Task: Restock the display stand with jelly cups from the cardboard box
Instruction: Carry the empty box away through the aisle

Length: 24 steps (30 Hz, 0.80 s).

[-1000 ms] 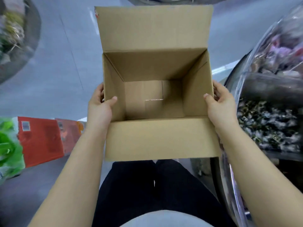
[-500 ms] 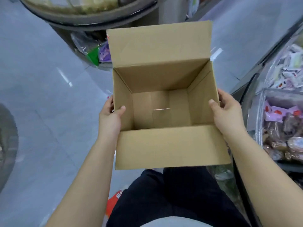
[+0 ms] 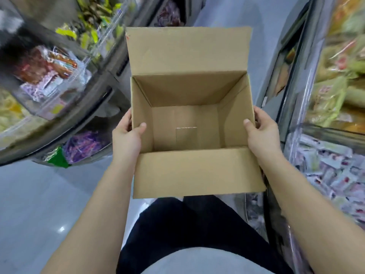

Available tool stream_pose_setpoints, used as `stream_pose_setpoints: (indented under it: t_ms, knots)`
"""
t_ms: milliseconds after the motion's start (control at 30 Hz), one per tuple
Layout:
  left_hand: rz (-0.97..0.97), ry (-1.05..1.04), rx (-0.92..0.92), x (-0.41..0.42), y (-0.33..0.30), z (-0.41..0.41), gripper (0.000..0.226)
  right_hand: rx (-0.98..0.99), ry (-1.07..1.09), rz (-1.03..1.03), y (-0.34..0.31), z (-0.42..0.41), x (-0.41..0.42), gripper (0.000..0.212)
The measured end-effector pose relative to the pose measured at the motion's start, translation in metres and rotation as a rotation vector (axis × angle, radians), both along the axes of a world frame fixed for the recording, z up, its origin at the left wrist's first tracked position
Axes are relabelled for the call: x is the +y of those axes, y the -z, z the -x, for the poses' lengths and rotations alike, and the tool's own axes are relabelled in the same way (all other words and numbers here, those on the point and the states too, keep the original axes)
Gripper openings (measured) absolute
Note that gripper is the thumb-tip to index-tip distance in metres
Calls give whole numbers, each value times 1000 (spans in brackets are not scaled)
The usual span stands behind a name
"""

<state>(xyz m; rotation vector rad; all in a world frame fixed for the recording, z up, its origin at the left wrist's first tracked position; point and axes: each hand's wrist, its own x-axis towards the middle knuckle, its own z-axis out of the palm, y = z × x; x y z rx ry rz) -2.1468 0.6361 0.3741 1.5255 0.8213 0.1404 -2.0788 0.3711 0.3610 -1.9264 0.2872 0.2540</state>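
I carry an open brown cardboard box [image 3: 195, 173] at waist height, its flaps spread and its inside bare, with no jelly cups showing. My left hand [image 3: 126, 139] grips the left wall, thumb hooked over the rim inside. On the opposite wall my right hand [image 3: 262, 135] grips the same way, thumb inside and fingers outside. A display stand [image 3: 324, 147] with clear bins of wrapped sweets runs along my right side.
A round display stand [image 3: 59, 107] with clear bins of wrapped snacks curves along my left. Purple and green packets [image 3: 79, 149] sit on its lower tier. A narrow aisle of grey floor [image 3: 39, 204] runs between the two stands.
I have turned and walked on with the box. The round stand has swung from ahead to my left, and other bins now show on the right. Both hands hold as before.
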Motion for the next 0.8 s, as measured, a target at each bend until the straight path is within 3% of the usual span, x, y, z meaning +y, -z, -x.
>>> stream_pose_setpoints:
  t_ms: [333,500,800]
  knots:
    - [41,188,8,47,24,-292,51,15,167,78,8,-248,38,37]
    - [45,263,30,60,5,-450,46,29,284,106,-8,-379,51,37]
    - [26,379,40,17,7,-708,50,19,422,80,-9,-601,10,36]
